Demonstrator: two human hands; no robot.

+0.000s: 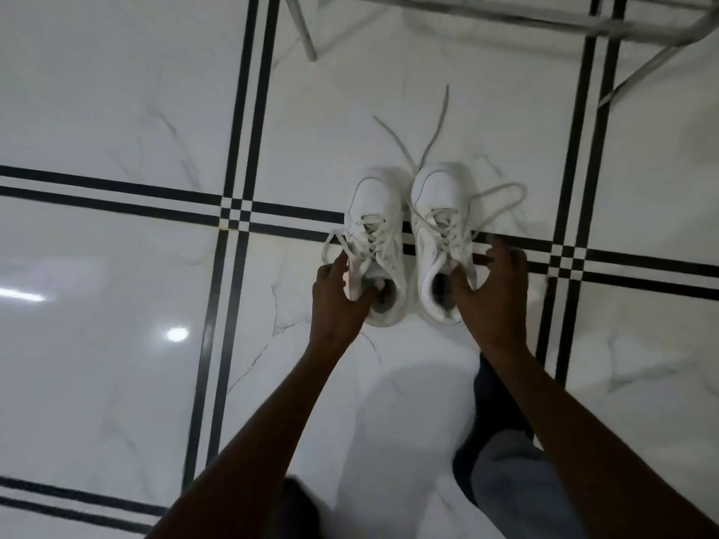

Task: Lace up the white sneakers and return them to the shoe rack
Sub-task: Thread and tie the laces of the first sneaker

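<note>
Two white sneakers stand side by side on the tiled floor, toes pointing away from me. My left hand [337, 295] grips the collar of the left sneaker [376, 212], thumb inside the opening. At the right sneaker [437, 204], my right hand [491, 295] has its thumb hooked in the opening and its fingers spread on the outer side. Both shoes are laced through the eyelets. Loose lace ends [435, 126] trail forward on the floor, and a loop of lace [502, 196] lies to the right.
A metal frame with thin legs [305, 33] stands at the far edge, its bars [544, 17] running along the top right. The floor is glossy white marble tile with black stripes [245, 110]. My legs [517, 480] are at the bottom.
</note>
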